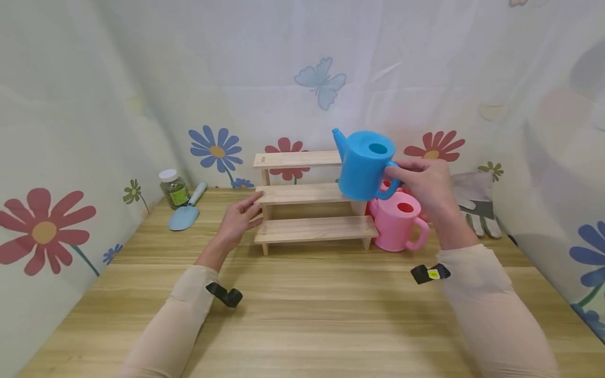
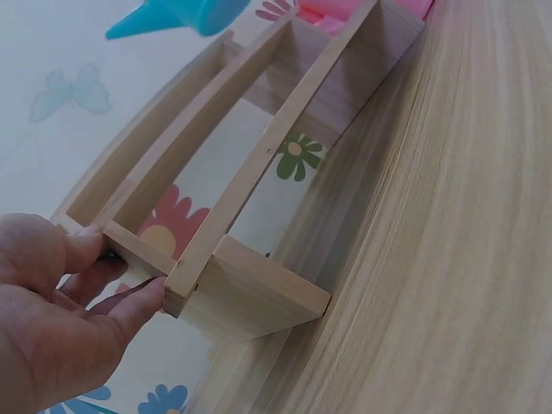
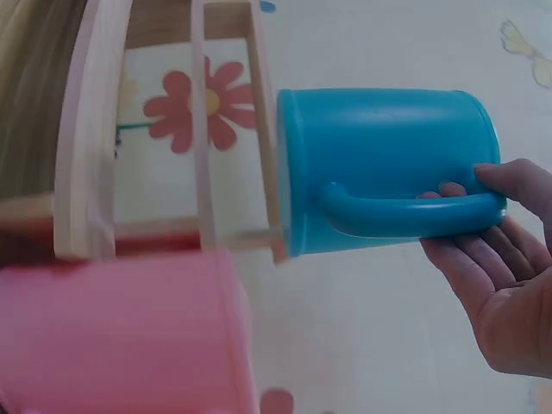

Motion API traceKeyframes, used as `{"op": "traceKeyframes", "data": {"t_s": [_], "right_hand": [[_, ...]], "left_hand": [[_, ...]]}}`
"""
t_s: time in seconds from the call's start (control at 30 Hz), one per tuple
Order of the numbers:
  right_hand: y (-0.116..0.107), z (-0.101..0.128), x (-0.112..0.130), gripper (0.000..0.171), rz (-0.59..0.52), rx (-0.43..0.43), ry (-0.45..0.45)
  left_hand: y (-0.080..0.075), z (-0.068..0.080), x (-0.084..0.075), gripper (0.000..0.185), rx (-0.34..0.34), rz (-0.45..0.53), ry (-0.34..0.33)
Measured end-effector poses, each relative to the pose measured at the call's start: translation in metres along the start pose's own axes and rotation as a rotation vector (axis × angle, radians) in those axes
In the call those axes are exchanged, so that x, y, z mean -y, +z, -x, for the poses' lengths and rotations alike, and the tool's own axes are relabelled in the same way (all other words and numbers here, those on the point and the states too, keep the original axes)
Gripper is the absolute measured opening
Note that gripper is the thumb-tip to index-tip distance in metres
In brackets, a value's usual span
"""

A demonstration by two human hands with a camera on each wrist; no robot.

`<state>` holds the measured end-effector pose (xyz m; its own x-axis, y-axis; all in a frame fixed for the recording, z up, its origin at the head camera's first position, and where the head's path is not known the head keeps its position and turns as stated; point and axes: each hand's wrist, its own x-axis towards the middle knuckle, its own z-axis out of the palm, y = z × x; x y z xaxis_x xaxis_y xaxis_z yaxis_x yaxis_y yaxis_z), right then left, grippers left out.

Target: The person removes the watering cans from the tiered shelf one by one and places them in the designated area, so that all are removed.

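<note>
My right hand grips the top of the handle of a blue watering can. In the head view the can overlaps the right end of a three-tier wooden shelf, spout toward the left. The right wrist view shows the can's base right by the top tier, with thumb and fingers around the handle. At the shelf's left end, my left hand holds the side around the middle tier; its thumb and bent fingers show at the board ends in the left wrist view.
A pink watering can stands against the shelf's right side, with a red object partly hidden behind it. Grey-and-white gloves lie further right. At the back left are a lidded jar and a light blue trowel. A floral curtain encloses the table.
</note>
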<state>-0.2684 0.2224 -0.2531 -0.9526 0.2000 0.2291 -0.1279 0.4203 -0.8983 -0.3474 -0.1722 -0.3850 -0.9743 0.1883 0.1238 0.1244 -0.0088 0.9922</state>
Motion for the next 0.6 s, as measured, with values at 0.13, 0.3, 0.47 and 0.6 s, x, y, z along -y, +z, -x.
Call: {"op": "traceKeyframes", "data": {"t_s": [0.13, 0.3, 0.47, 0.6], "right_hand": [[-0.031, 0.008, -0.009, 0.067, 0.030, -0.004, 0.008], [-0.067, 0.014, -0.022, 0.062, 0.034, -0.019, 0.019], [-0.095, 0.022, -0.038, 0.058, 0.068, 0.044, 0.023], [-0.116, 0.029, -0.050, 0.050, 0.103, 0.073, 0.028]], "left_hand": [[0.001, -0.001, -0.001, 0.040, 0.000, 0.002, -0.002], [0.000, -0.001, -0.002, 0.040, -0.014, 0.000, 0.007], [0.000, 0.000, -0.003, 0.040, -0.009, 0.002, 0.011], [0.001, 0.001, -0.005, 0.040, -0.001, 0.007, 0.000]]}}
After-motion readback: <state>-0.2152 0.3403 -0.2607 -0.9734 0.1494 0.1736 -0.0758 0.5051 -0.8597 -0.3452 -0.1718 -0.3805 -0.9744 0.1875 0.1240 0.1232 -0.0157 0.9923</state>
